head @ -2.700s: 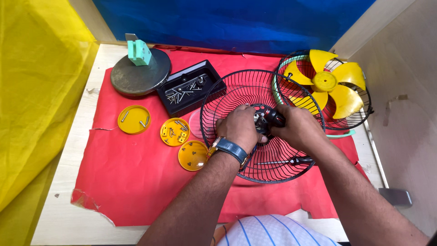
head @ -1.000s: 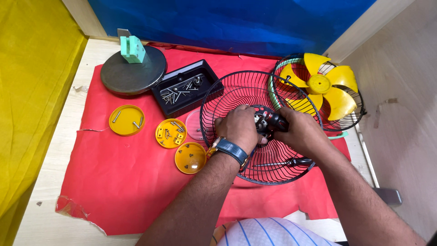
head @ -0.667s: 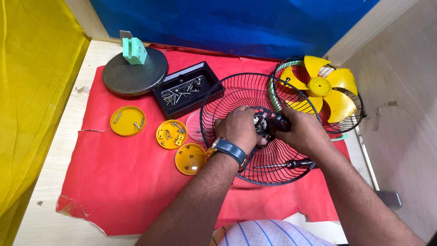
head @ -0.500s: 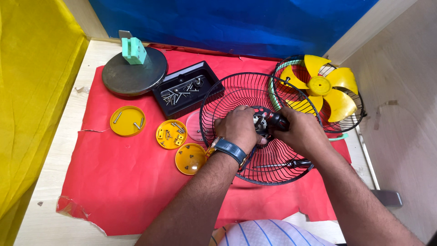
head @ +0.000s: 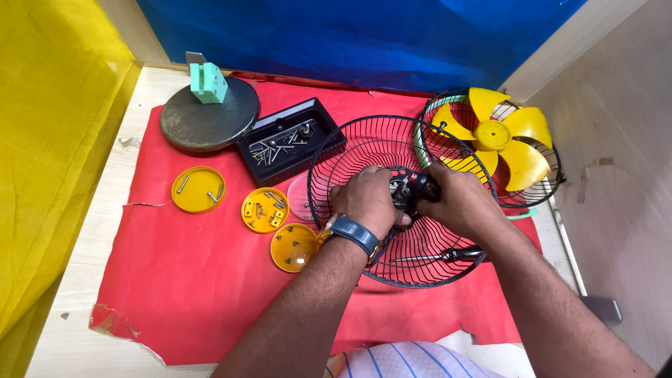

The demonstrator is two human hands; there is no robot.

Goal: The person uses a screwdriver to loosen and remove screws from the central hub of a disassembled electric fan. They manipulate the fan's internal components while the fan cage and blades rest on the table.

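Both hands, left hand point(head: 367, 199) and right hand point(head: 458, 203), are gripping the small motor point(head: 409, 189) on the black fan cage point(head: 350, 150); the screw tray point(head: 290, 143) and yellow blades point(head: 500, 136) are sitting close by.

Both hands meeting at the hub of a black wire fan guard point(head: 392, 203) on red paper point(head: 182, 280): left hand point(head: 367, 201) and right hand point(head: 458, 203) gripping a small dark motor part point(head: 413, 189); yellow plastic fan blade point(head: 500, 136) just beyond.

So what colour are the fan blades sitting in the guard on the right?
Yellow; the fan blades show clearly in the head view.
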